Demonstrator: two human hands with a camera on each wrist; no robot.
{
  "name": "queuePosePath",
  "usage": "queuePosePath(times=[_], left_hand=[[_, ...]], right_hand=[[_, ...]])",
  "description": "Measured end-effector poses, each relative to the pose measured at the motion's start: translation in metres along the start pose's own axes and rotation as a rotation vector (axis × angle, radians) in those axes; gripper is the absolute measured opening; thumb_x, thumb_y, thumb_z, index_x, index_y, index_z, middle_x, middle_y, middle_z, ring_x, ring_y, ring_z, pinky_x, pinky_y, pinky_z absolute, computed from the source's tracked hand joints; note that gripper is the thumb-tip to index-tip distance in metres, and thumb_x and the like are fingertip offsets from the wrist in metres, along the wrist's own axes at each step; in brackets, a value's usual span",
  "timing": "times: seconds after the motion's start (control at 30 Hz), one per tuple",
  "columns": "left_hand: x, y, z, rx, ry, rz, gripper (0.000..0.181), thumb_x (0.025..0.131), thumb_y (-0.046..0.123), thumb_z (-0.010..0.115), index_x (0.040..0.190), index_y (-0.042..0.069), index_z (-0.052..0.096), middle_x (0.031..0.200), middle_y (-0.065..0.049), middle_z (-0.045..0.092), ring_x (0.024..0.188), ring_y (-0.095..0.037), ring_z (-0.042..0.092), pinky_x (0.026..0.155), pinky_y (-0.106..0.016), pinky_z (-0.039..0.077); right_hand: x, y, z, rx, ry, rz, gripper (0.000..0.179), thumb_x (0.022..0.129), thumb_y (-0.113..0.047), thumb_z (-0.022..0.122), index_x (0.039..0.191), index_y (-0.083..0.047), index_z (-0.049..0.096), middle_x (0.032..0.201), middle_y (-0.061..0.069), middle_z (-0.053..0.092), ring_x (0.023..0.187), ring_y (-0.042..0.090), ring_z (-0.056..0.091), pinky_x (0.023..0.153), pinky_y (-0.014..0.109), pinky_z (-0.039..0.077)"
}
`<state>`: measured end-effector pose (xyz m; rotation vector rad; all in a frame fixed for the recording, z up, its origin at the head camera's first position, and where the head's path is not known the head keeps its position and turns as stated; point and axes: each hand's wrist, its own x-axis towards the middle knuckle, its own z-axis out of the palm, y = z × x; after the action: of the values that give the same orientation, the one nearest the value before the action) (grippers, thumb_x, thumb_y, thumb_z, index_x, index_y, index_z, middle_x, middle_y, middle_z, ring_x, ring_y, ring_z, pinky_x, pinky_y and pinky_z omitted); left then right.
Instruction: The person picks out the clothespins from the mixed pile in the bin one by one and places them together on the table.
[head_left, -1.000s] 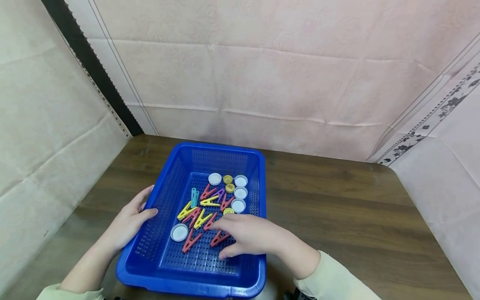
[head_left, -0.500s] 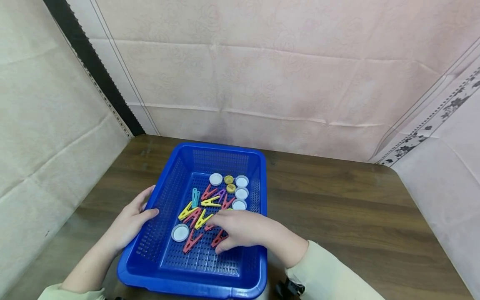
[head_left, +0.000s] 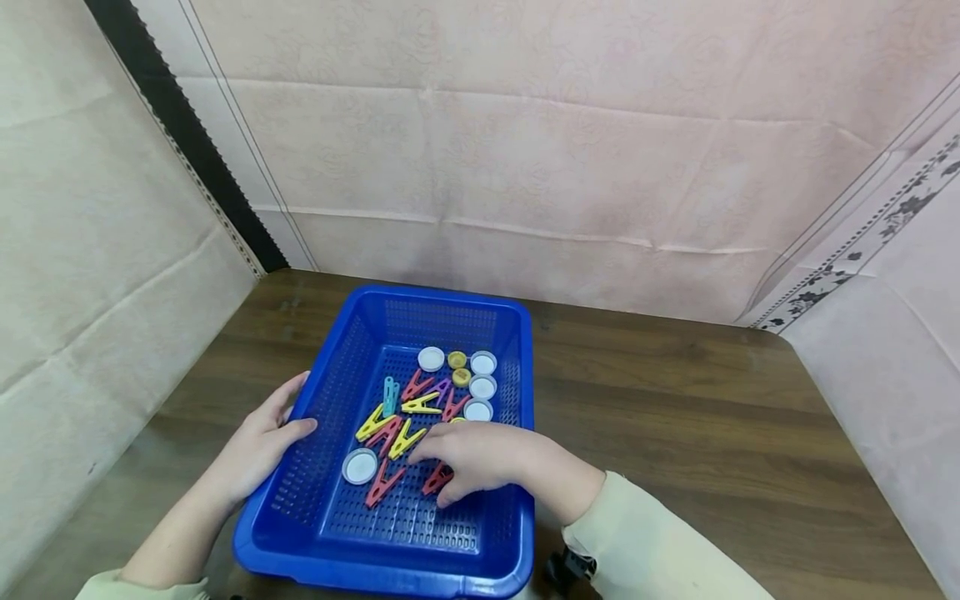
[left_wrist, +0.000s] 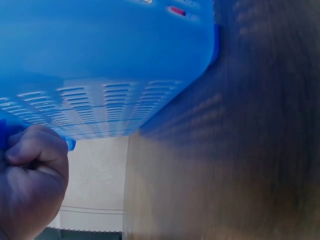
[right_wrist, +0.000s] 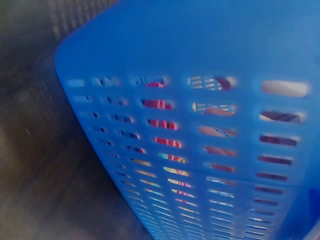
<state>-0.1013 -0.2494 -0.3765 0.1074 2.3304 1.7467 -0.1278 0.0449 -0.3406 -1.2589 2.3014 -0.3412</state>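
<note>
A blue plastic basket (head_left: pixel 401 546) with slotted walls lies on the table. My left hand (head_left: pixel 255 446) grips its left rim, the thumb over the edge; the left wrist view shows the curled fingers (left_wrist: pixel 42 145) there. Inside, my right hand (head_left: pixel 480 457) reaches down over the front right part, thumb and fingers apart. A red clothespin (head_left: pixel 437 477) shows between thumb and forefinger, partly covered. Left of the fingers lie a yellow clothespin (head_left: pixel 406 438) and another red clothespin (head_left: pixel 384 483). The right wrist view shows the basket's outer wall (right_wrist: pixel 200 40), which mostly hides that hand.
Further clothespins lie around the basket's middle, among them a teal clothespin (head_left: pixel 390 395) and a purple clothespin (head_left: pixel 442 388). Several white caps (head_left: pixel 483 387) and yellow caps (head_left: pixel 457 360) lie behind. One white cap (head_left: pixel 360 466) is nearer the left wall. Cloth (head_left: pixel 525 167) hangs behind the table (head_left: pixel 675 417).
My right hand has shifted slightly up and left within the basket, covering a red clothespin that showed earlier. The left hand and the basket stay nearly in place.
</note>
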Motion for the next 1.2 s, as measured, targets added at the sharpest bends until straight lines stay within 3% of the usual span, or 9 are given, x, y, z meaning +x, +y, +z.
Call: queuePosePath(times=[0.23,0.67,1.2], left_hand=[[-0.001,0.0,0.0,-0.002,-0.002,0.002,0.068,0.097,0.019,0.05,0.151,0.012,0.01,0.128,-0.036,0.044,0.089,-0.035,0.065,0.062,-0.046,0.055],[-0.001,0.001,0.002,0.005,0.006,-0.002,0.068,0.097,0.02,0.051,0.15,0.012,0.01,0.13,-0.035,0.043,0.092,-0.036,0.064,0.064,-0.046,0.055],[-0.001,0.0,0.002,0.002,0.016,-0.007,0.066,0.097,0.018,0.05,0.151,0.013,0.012,0.13,-0.035,0.043,0.091,-0.036,0.064,0.064,-0.046,0.055]], right_hand=[[0.005,0.004,0.0,-0.033,-0.031,0.026,0.05,0.08,-0.027,0.075,0.126,-0.021,0.058,0.124,-0.007,0.054,0.115,0.007,0.049,0.094,0.026,0.042],[0.021,0.008,0.013,-0.169,-0.062,0.079,0.043,0.076,-0.027,0.078,0.115,-0.026,0.059,0.112,-0.01,0.051,0.086,0.005,0.052,0.076,0.023,0.047],[0.027,0.011,0.021,-0.218,-0.09,0.102,0.031,0.079,-0.017,0.076,0.102,-0.027,0.058,0.106,-0.009,0.052,0.075,0.008,0.05,0.067,0.023,0.045]])
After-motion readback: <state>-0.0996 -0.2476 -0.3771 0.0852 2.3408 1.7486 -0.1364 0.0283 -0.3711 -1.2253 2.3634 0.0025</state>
